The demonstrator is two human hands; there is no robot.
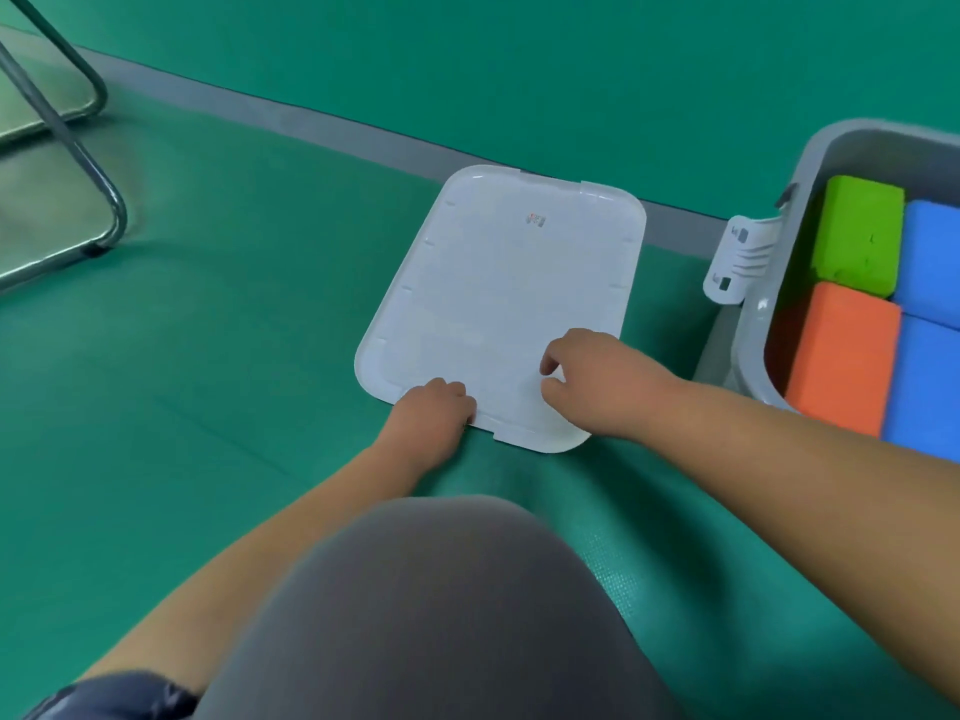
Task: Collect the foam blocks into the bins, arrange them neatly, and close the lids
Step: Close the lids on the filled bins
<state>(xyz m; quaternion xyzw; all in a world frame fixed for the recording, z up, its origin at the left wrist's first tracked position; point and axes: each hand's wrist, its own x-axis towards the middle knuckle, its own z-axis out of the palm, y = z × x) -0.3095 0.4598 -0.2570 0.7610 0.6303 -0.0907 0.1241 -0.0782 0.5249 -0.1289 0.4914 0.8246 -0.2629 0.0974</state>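
Starting nearest, a grey-clad knee (415,615) fills the bottom centre of the frame, set on the green floor (208,356). Just above it, the left hand (434,407) has its fingers curled over the near edge of the white lid (498,283), which lies flat on the floor at mid-frame. The right hand (587,381) sits over the lid's lower right corner, fingers bent and tips touching the top face; whether it has any real hold I cannot tell.

At the right edge stands the grey bin (753,356), uncovered, well apart from the lid. Packed side by side in it are an orange block (841,356), a green block (857,236) and blue blocks (927,381). A white latch (737,257) hangs outward from the bin's left wall.

The lid looks thin and smooth. Raised by one short end alone, it could flex or slide out of the fingers. Swung to the right, its corner might catch the open latch and nudge the bin. If any block stands above the rim, which I cannot judge from this angle, the lid would probably not seat.

Farthest, in the upper left, is a metal chair frame (78,148).
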